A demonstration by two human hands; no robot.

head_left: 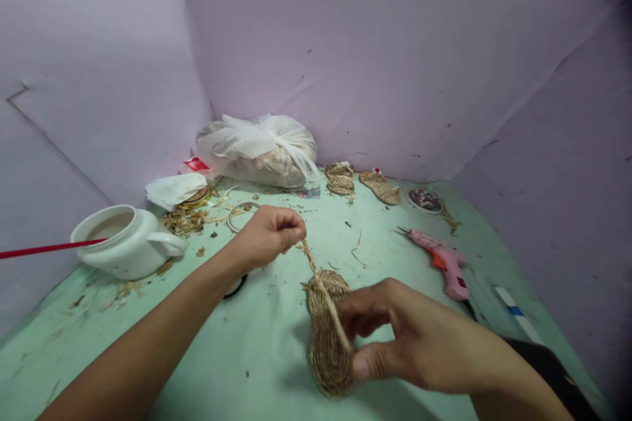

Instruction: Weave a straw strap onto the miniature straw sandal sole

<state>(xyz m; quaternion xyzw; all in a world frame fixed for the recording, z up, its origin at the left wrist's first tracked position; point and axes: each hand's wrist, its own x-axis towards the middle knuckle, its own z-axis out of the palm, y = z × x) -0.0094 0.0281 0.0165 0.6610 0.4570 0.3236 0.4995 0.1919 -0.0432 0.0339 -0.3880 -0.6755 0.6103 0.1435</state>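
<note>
A small woven straw sandal sole [326, 335] stands on edge on the green table [276, 342] in front of me. My right hand [409, 335] is closed on its right side, thumb and fingers pinching it. My left hand [266, 235] is closed in a pinch on a twisted straw cord [320, 283], which runs taut from the fingers down to the sole. The left forearm crosses the table from the lower left.
A white ceramic pot [126, 243] with a red stick sits at left among straw scraps. A white plastic bag [259, 150] lies in the corner. Two finished straw sandals [363, 183], a small dish [424, 200] and a pink glue gun [442, 263] lie at right. Purple walls enclose the table.
</note>
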